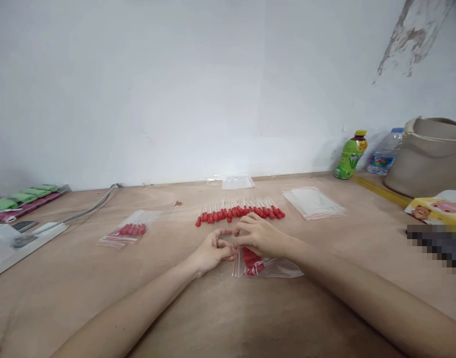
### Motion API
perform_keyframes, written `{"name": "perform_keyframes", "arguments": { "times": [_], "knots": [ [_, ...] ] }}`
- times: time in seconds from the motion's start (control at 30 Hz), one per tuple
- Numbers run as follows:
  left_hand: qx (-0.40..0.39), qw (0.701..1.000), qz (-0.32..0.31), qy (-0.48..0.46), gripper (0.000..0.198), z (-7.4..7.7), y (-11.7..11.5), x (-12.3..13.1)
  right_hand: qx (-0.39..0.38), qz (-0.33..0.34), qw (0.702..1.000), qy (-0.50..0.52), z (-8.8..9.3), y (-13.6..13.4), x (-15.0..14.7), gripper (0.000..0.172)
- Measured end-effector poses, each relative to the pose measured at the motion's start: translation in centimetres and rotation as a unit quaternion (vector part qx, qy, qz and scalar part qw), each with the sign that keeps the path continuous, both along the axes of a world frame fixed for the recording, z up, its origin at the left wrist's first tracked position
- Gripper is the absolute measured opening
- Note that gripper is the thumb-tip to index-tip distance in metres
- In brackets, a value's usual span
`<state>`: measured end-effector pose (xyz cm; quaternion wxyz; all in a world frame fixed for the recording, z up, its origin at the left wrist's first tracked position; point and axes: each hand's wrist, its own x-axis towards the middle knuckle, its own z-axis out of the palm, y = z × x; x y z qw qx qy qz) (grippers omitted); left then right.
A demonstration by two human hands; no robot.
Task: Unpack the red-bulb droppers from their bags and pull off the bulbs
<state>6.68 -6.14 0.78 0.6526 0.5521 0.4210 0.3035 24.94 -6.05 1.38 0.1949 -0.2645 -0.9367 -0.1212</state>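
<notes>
My left hand and my right hand meet at the middle of the wooden table, both pinching the top edge of a small clear zip bag that holds red-tipped droppers. The bag lies flat under my right hand. Just beyond my fingers, a row of loose red-bulb droppers lies side by side on the table. A filled, closed bag of droppers rests to the left.
A stack of empty zip bags lies at the right, another bag by the wall. A green bottle, a water bottle and a beige bag stand at the far right. Cables, a power strip and green packets sit at the left.
</notes>
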Motion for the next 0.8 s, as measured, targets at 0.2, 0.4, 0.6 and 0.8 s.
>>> {"name": "perform_keyframes", "arguments": {
  "times": [0.2,0.4,0.6,0.8],
  "knots": [
    [0.061,0.996,-0.054,0.037,0.050,-0.5,0.1,-0.2,0.046,0.030,0.996,-0.073,1.0,-0.3,-0.2,0.021],
    [0.107,0.993,-0.047,0.015,0.041,-1.1,0.3,0.0,0.068,0.035,0.994,-0.077,0.9,-0.4,-0.1,0.023],
    [0.129,0.991,0.023,0.031,0.033,-1.0,-0.1,0.4,0.065,0.028,0.997,-0.014,-0.2,0.0,0.0,0.025],
    [0.230,0.959,0.016,0.164,0.015,-1.0,0.2,0.3,0.114,0.018,0.992,0.043,-0.9,0.3,-0.1,0.024]
  ]
}}
